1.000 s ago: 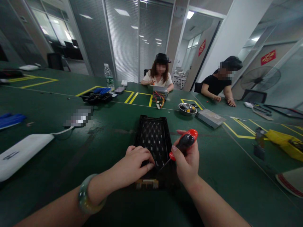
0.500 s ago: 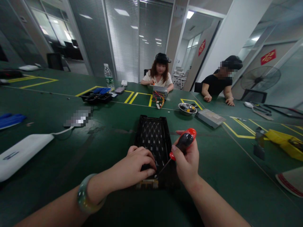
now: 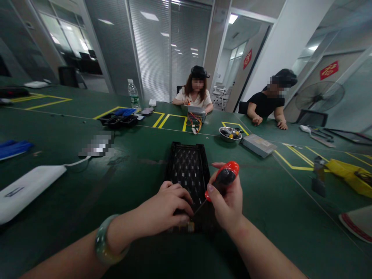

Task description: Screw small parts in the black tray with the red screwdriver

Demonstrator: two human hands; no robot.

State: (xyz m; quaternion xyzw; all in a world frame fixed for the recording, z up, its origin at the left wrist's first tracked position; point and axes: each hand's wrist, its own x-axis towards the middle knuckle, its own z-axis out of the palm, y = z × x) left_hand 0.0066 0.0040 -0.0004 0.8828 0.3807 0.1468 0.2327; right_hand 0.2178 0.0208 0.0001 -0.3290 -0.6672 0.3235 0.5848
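A black plastic casing (image 3: 187,164), with a floor patterned in rows of small bright slots, lies lengthwise in front of me. My right hand (image 3: 231,199) is wrapped round the red and black handle of a screwdriver (image 3: 227,175). Its thin shaft slants down and left to the casing's near end, beside my left fingertips. Over the casing's left side reaches my left hand (image 3: 176,203), fingers bent and thumb close to them. Whatever lies between those fingertips is hidden. A brownish-gold part (image 3: 190,226) shows at the near end, partly under the left hand.
Beyond the casing, a metal bowl (image 3: 230,134) of parts and a grey metal box (image 3: 258,145) stand right. A person (image 3: 196,93) works opposite on a wired unit (image 3: 196,112). A white power bank (image 3: 30,190) is left, a black tray (image 3: 119,119) and bottle (image 3: 133,94) behind.
My right hand and the screwdriver have shifted slightly left and down. My left fingertips have moved a little right and down, covering more around the screwdriver's tip. The casing stays in place.
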